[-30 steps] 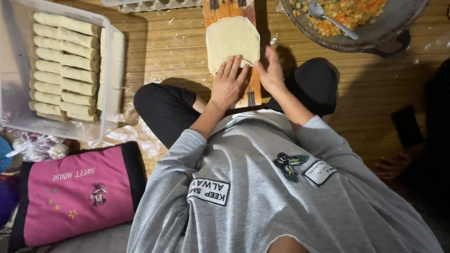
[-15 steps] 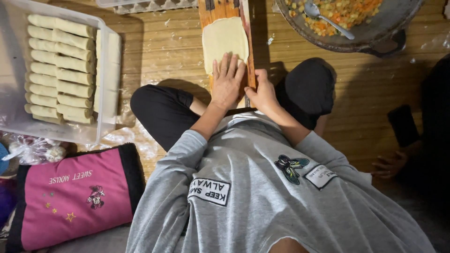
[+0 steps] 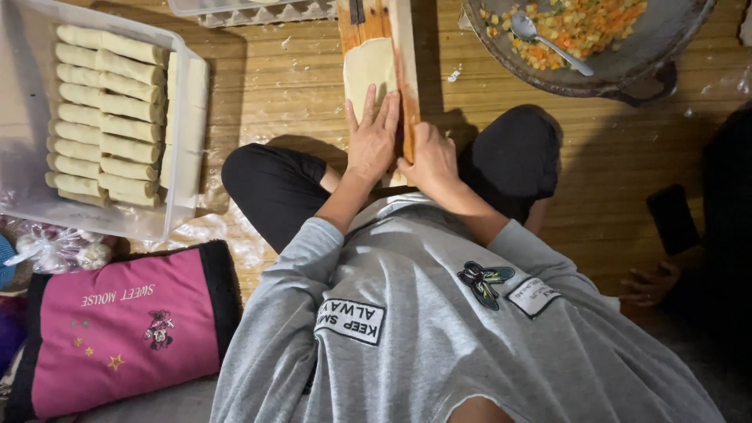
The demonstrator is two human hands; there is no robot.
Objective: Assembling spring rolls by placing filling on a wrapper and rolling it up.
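One clear plastic tray (image 3: 23, 125) at the far left holds rows of pale rolled wrappers (image 3: 106, 117). Far right, a dark round pan (image 3: 627, 66) carries diced filling and a metal spoon (image 3: 548, 43). Between them lies a narrow wooden board (image 3: 403, 47) bearing a thin pale dough sheet (image 3: 368, 66). The left hand (image 3: 372, 137) presses flat on the sheet's near edge; the right hand (image 3: 429, 160) is curled against the board's near right edge.

Dough sheet (image 3: 368, 66) now narrower, folded along board (image 3: 403, 47); both hands (image 3: 374, 139) drawn nearer board's near edge.
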